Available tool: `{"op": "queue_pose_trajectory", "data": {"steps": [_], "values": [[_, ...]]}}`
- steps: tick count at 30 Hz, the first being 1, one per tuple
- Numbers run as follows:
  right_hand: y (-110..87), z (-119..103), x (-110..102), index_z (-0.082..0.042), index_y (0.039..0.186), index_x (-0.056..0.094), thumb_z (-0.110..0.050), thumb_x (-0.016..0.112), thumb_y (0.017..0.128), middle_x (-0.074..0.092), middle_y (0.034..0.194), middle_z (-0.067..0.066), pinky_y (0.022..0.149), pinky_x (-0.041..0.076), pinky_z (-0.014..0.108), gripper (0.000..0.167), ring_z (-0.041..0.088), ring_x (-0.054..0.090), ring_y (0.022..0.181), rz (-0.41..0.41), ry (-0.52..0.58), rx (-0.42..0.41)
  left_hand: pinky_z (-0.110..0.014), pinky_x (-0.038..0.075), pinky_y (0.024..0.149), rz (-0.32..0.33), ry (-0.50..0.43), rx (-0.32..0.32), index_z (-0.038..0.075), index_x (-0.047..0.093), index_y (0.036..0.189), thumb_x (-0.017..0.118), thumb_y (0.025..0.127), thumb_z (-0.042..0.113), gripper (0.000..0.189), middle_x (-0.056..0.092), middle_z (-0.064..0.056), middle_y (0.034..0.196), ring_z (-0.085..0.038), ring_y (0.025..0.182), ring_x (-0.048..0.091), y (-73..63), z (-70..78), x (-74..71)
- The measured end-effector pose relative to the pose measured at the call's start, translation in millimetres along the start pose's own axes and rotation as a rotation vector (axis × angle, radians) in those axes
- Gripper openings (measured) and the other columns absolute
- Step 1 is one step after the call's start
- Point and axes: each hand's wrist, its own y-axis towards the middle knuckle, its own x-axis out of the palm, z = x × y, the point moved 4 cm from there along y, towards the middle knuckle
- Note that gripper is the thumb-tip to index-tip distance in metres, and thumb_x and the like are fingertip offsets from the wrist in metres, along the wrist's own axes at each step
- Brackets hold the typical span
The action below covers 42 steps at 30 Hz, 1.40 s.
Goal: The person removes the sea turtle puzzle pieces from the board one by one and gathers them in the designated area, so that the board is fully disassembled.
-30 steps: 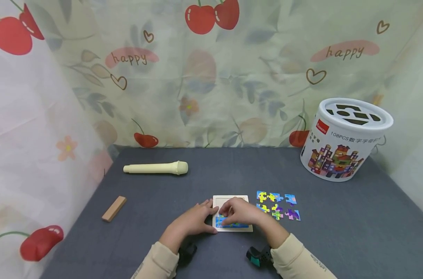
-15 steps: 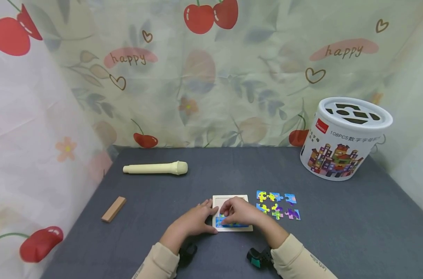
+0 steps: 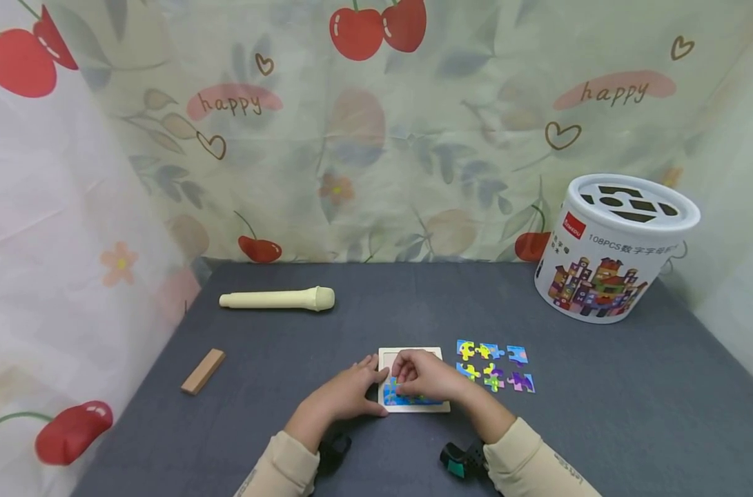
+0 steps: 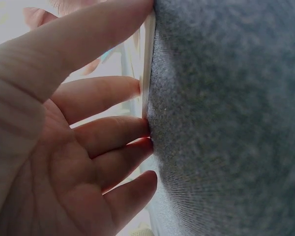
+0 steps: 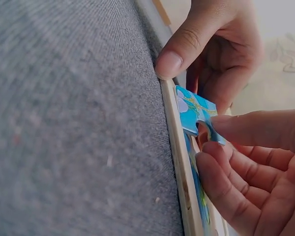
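My left hand (image 3: 350, 390) rests along the left side of a small wooden puzzle frame (image 3: 413, 408). In the left wrist view its thumb touches the frame's near corner, and extended fingertips (image 4: 132, 87) meet the edge. Above the frame, my right hand (image 3: 431, 376) pinches a blue jigsaw piece (image 5: 188, 115) between thumb and index finger. That piece is tilted over the frame's near left corner. Blue puzzle pieces (image 3: 427, 401) lie along the near side inside the frame, partly hidden by the right hand. The far part of the frame's bed shows bare.
Several loose jigsaw pieces (image 3: 494, 382) lie in two rows to the right. A cream toy microphone (image 3: 277, 299) lies at the back left, with a wooden block (image 3: 203, 371) nearer the left edge. A white bucket (image 3: 600, 276) stands at the back right.
My right thumb and fingers have risen slightly, and more blue shows at the frame's near left corner. The left hand stays in place.
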Motion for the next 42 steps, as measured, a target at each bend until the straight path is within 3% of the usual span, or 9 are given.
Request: {"op": "queue_pose_trajectory", "data": {"steps": [12, 26, 42], "values": [[-4.0, 2, -2, 0.005, 0.093, 0.056, 0.001, 0.062, 0.084, 0.064, 0.074, 0.012, 0.057, 0.054, 0.026, 0.012, 0.01, 0.058, 0.058, -0.009, 0.125, 0.041, -0.053, 0.028, 0.109, -0.012, 0.006, -0.006, 0.006, 0.047, 0.137, 0.074, 0.079, 0.031, 0.069, 0.027, -0.022, 0.15, -0.039, 0.139, 0.025, -0.5, 0.4, 0.7], [-12.2, 10, -16, 0.006, 0.095, 0.056, 0.0, 0.062, 0.084, 0.065, 0.074, 0.011, 0.057, 0.054, 0.027, 0.014, 0.011, 0.059, 0.058, 0.016, 0.159, 0.08, -0.051, 0.026, 0.111, -0.008, 0.017, -0.006, 0.005, 0.047, 0.137, 0.074, 0.078, 0.031, 0.07, 0.028, -0.022, 0.15, -0.034, 0.141, 0.024, -0.7, 1.2, 3.2], [-43.8, 32, -36, 0.009, 0.098, 0.055, -0.006, 0.062, 0.087, 0.064, 0.077, 0.009, 0.065, 0.057, 0.03, 0.02, 0.013, 0.06, 0.066, 0.059, 0.257, 0.109, -0.051, 0.024, 0.112, -0.007, 0.022, -0.041, 0.007, 0.046, 0.138, 0.075, 0.077, 0.031, 0.071, 0.027, -0.019, 0.151, -0.031, 0.142, 0.023, 2.1, -0.7, 4.1]]}}
